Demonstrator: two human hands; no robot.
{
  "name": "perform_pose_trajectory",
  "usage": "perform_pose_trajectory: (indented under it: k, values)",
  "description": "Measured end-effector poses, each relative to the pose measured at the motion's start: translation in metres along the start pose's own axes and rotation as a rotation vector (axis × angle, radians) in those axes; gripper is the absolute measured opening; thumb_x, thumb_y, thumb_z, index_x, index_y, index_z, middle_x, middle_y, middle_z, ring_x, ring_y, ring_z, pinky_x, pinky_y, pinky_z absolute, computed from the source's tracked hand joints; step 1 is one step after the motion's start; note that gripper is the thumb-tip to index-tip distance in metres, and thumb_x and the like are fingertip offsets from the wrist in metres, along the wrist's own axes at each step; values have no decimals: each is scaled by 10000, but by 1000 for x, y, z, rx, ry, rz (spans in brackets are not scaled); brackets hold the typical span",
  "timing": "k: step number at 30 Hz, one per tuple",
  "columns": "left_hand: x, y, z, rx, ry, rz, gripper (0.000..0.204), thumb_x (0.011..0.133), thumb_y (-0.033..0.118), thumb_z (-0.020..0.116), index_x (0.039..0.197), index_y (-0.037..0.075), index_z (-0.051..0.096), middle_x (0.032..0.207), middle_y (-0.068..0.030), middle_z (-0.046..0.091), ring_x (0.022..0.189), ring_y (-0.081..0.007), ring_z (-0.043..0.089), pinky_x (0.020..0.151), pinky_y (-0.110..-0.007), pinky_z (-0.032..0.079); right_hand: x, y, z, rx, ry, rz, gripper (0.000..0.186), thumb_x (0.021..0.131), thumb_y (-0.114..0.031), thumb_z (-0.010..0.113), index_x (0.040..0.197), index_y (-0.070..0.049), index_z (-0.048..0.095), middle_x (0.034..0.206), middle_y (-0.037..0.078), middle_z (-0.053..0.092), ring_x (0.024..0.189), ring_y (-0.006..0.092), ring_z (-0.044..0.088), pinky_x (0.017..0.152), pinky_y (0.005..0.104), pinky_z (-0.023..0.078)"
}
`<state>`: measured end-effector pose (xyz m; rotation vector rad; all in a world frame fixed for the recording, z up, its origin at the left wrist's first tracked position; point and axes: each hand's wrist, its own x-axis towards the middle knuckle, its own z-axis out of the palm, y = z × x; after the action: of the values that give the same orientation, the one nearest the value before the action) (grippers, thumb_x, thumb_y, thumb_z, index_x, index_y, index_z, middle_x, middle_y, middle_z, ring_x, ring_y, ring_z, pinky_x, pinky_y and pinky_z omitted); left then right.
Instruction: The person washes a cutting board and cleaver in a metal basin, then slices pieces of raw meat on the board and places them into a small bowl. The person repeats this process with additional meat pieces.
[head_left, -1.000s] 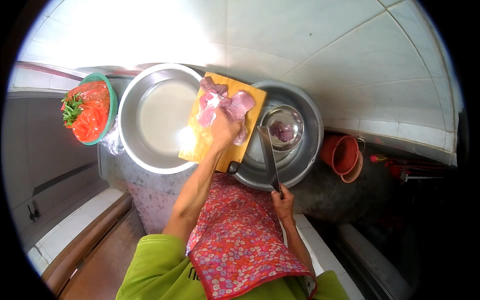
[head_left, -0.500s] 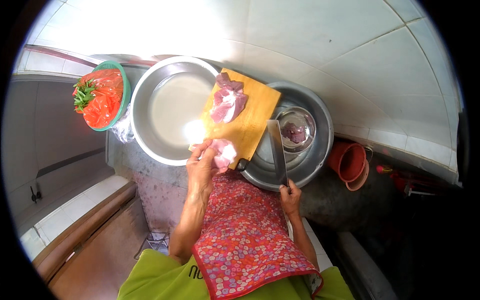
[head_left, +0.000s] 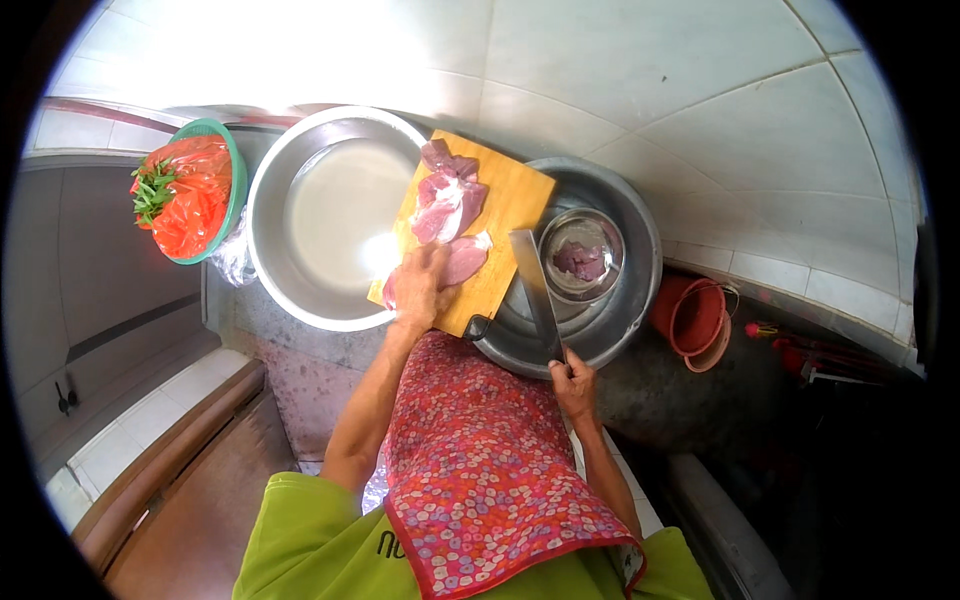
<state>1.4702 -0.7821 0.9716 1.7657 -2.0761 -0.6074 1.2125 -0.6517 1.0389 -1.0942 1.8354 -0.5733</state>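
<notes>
My left hand (head_left: pixel 420 288) is on a slice of raw meat (head_left: pixel 466 258), holding it down on the wooden cutting board (head_left: pixel 510 205); its fingers partly cover the slice. Farther up the board lies a bigger chunk of raw meat (head_left: pixel 447 200). My right hand (head_left: pixel 573 386) grips the handle of a cleaver (head_left: pixel 537 290), whose blade points away from me beside the board's right edge, above the dark metal basin (head_left: pixel 643 230). Inside that basin stands a clear bowl (head_left: pixel 612 240) with cut meat pieces (head_left: pixel 580 262) in it.
The board spans the rims of the dark basin and a large silver basin (head_left: pixel 262 215) holding cloudy liquid. At far left, a green basket (head_left: pixel 238 190) carries a red plastic bag (head_left: pixel 195 215) and green leaves (head_left: pixel 152 190). Red buckets (head_left: pixel 690 315) stand at right, by the tiled wall (head_left: pixel 700 130).
My left hand has brought the slice from the board's near edge up and flat onto the board, below the larger chunk. The cleaver has shifted slightly left and tilted more.
</notes>
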Motion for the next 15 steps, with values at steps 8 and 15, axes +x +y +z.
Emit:
perform_pose_trajectory:
  k: [8,15]
  values:
    - [-4,3,-14,-156,-114,-255,569,645,258,751,1182,147,600,1060,-134,578,946,-327,585,808,-409,485,4,-19,3,-66,-83,6,364,821,-159,545,1136,11,612,700,134,598,609,136,554,582,287,448]
    - [-17,-1,-9,-45,-112,-315,577,633,284,771,1166,166,585,1140,-103,541,1007,-302,555,824,-413,462,36,-42,8,-290,-173,-237,340,793,-151,550,1091,-8,632,963,229,647,859,384,639,759,405,503]
